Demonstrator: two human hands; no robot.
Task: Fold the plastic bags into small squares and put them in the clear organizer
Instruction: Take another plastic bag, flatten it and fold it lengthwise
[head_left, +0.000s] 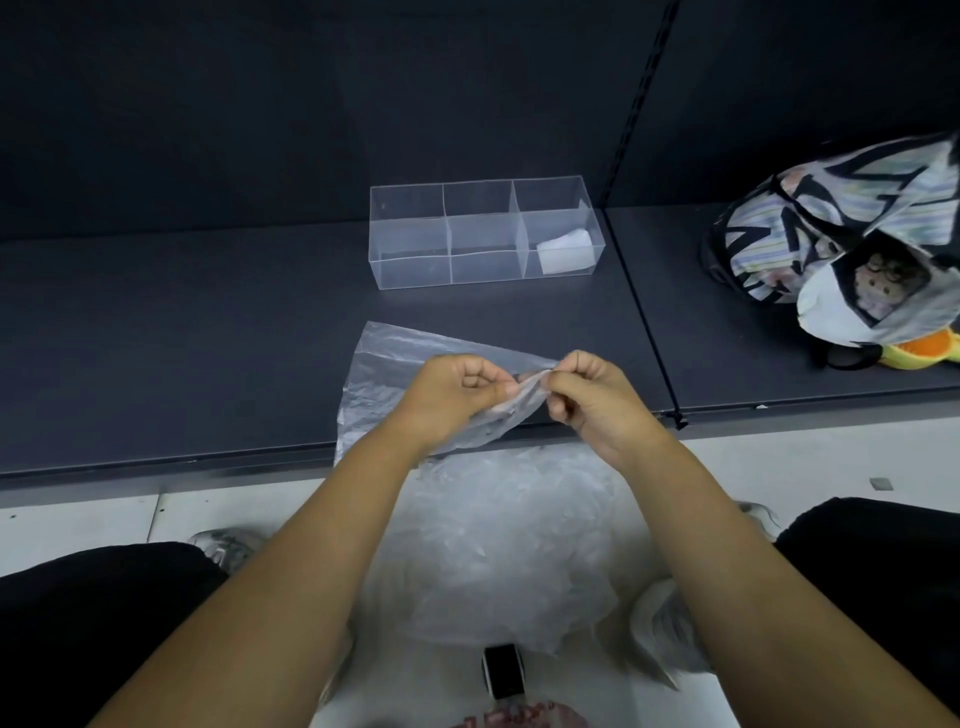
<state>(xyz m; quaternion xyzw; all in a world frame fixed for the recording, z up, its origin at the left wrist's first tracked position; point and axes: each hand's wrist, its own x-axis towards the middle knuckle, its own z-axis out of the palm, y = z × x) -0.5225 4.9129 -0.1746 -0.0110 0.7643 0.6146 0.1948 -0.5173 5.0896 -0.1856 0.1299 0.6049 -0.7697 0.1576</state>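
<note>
A thin clear plastic bag (387, 366) lies spread on the dark shelf (182, 338), its near part hanging over the front edge. My left hand (452, 397) and my right hand (592, 397) both pinch the bag's right corner, fingertips almost touching, lifting it slightly. Behind it stands the clear organizer (410, 244) with three compartments. A folded white bag square (563, 249) rests in the right compartment; the other two look empty.
A heap of crumpled clear bags (509, 540) lies on the floor between my knees. A patterned tote (831, 218) with a plush toy (919, 351) sits at the shelf's right. A small black device (503, 670) lies near my feet.
</note>
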